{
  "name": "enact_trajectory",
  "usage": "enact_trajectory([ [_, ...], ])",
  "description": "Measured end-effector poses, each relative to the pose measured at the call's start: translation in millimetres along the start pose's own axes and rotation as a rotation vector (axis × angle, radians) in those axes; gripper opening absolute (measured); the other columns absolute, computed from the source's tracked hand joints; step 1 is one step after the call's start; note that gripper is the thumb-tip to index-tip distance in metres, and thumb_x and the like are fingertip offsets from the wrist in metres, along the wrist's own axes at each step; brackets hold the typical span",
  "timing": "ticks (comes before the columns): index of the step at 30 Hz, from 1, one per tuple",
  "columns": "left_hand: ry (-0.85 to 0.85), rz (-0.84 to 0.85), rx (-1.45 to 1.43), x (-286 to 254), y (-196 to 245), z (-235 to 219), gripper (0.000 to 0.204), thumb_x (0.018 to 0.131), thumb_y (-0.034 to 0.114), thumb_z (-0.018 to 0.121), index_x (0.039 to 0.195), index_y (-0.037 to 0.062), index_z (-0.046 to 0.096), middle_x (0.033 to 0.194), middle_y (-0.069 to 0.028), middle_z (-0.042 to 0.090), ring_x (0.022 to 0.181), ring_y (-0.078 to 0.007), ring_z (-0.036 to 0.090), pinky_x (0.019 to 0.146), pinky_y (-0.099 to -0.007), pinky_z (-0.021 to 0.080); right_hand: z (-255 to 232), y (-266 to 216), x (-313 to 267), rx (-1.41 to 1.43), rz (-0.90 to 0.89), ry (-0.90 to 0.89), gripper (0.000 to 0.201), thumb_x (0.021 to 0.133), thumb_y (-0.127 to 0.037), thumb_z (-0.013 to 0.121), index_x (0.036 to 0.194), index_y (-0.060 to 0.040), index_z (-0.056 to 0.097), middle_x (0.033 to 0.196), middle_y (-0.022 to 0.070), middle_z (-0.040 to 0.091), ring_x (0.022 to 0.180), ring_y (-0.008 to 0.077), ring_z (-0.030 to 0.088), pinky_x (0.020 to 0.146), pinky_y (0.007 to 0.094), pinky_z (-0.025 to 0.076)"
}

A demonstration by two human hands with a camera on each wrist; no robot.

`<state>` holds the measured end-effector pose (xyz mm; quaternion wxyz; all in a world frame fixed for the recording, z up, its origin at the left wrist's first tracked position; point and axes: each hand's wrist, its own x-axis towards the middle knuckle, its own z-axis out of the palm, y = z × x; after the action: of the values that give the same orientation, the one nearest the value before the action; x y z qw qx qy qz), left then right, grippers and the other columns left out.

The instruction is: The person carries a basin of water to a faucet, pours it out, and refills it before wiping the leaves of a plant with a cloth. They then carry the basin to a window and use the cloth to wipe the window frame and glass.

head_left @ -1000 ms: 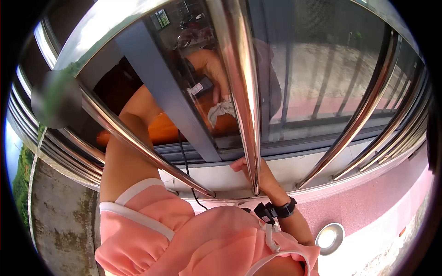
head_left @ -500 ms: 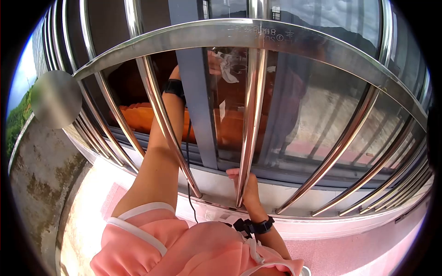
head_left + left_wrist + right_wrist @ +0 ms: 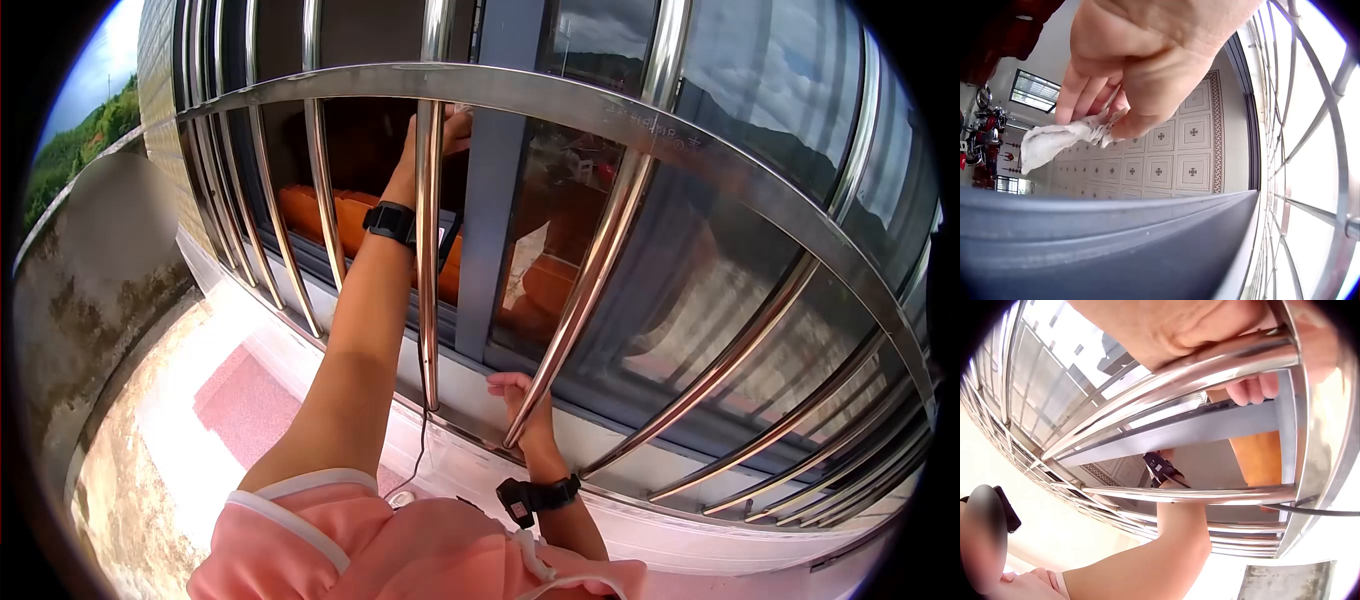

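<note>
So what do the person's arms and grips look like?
The left arm has a short pink sleeve with white trim. The left wristband and right wristband are black, each carrying a boxy black camera. The left grip and right grip wear no gloves.

Curved shiny steel rail (image 3: 600,104): faint engraved characters (image 3: 655,130), unreadable.
Black boxy left-wrist device (image 3: 1153,460): pale label (image 3: 1159,467), too small to read.

Home exterior, probably | metal window bars (image 3: 430,250) | grey window frame (image 3: 492,200) | indoors: patterned tile floor (image 3: 1159,167), parked motorcycle (image 3: 986,128) | green hillside (image 3: 85,140)
</note>
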<state>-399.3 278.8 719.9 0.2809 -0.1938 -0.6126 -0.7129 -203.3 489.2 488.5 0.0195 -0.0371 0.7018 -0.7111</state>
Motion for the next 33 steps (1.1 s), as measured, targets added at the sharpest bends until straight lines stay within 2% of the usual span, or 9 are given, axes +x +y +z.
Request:
enact_trajectory([
  [3,0.247,0.443,-0.063,-5.6,-0.4,-1.5,0.02,0.082,0.018,0.063,0.089,-0.001,0.062,0.068,-0.0006,0.059,0.058,-0.0099,0.054,0.053,-0.0215,0.044,0.1,-0.8,0.3,-0.012,-0.014,-0.007,0.027,0.083,-0.014,0.045,0.091,0.0014,0.065,0.082,0.0085,0.064,0.076,0.0152,0.059,0.064,0.0241,0.041],
  [7,0.328,0.654,0.245,-67.3,52.0,17.5,0.016,0.081,0.012,0.062,0.089,-0.0015,0.06,0.067,-0.0007,0.055,0.058,-0.0063,0.05,0.052,-0.0194,0.041,-0.2,0.5,-3.8,-0.001,-0.081,-0.02,0.027,0.083,-0.012,0.044,0.09,0.0016,0.065,0.082,0.0083,0.065,0.075,0.0154,0.06,0.065,0.0239,0.041],
  [13,0.239,1.081,0.558,-76.2,71.2,25.7,0.018,0.076,-0.002,0.064,0.094,-0.0012,0.063,0.075,-0.0043,0.059,0.062,-0.0121,0.054,0.056,-0.0223,0.044,-0.7,4.2,-2.7,0.064,-0.067,-0.032,0.023,0.081,-0.002,0.044,0.091,0.0022,0.065,0.083,0.0087,0.065,0.074,0.0164,0.062,0.067,0.0247,0.044],
  [14,0.212,1.027,0.518,-79.2,77.3,29.0,0.027,0.071,-0.007,0.062,0.096,0.0027,0.066,0.1,-0.0145,0.06,0.089,-0.0265,0.061,0.072,-0.0322,0.05,-1.1,6.3,-1.8,0.088,-0.058,-0.033,0.023,0.081,-0.002,0.044,0.091,0.0023,0.065,0.083,0.0089,0.065,0.074,0.0164,0.062,0.067,0.0246,0.044],
  [18,0.115,1.146,0.527,-52.4,90.3,36.2,0.029,0.075,-0.003,0.063,0.103,0.0003,0.062,0.107,-0.0134,0.059,0.102,-0.0302,0.056,0.086,-0.0388,0.043,-5.8,20.1,6.6,0.225,-0.023,-0.082,0.024,0.08,0.0,0.044,0.091,0.003,0.065,0.082,0.0091,0.065,0.074,0.0163,0.062,0.065,0.0244,0.044],
  [21,0.298,1.381,0.84,-32.7,110.7,51.5,0.035,0.081,0.0,0.06,0.116,0.0003,0.055,0.116,-0.0149,0.054,0.113,-0.0282,0.05,0.09,-0.0351,0.044,-5.7,19.1,7.3,0.243,-0.014,-0.082,0.023,0.079,0.0,0.045,0.091,0.0034,0.064,0.082,0.0087,0.065,0.074,0.016,0.062,0.064,0.0239,0.044],
  [24,0.156,1.366,0.894,-17.9,117.3,54.5,0.033,0.087,0.008,0.053,0.119,0.0007,0.052,0.13,-0.0151,0.046,0.127,-0.0303,0.035,0.105,-0.0438,0.027,-3.4,6.5,1.4,0.144,-0.05,-0.065,0.028,0.072,0.007,0.042,0.091,0.0043,0.064,0.082,0.0097,0.064,0.074,0.0174,0.062,0.065,0.0237,0.044],
  [29,0.07,1.356,1.026,-53.7,102.3,48.5,0.034,0.083,0.0,0.049,0.117,-0.0055,0.049,0.121,-0.0219,0.049,0.119,-0.0369,0.043,0.1,-0.0456,0.032,-0.7,-6.5,-2.6,0.127,-0.033,-0.03,0.034,0.068,0.011,0.041,0.093,0.0041,0.063,0.088,0.0117,0.065,0.079,0.0182,0.062,0.069,0.0234,0.044],
  [33,-0.153,1.194,1.022,-92.7,67.1,26.8,0.037,0.082,0.003,0.052,0.12,-0.0003,0.05,0.132,-0.0175,0.043,0.126,-0.0335,0.036,0.105,-0.0443,0.024,-1.3,-4.2,4.0,0.153,-0.052,0.047,0.023,0.081,0.005,0.043,0.095,0.0029,0.063,0.09,0.0114,0.065,0.079,0.0172,0.062,0.069,0.023,0.045],
])
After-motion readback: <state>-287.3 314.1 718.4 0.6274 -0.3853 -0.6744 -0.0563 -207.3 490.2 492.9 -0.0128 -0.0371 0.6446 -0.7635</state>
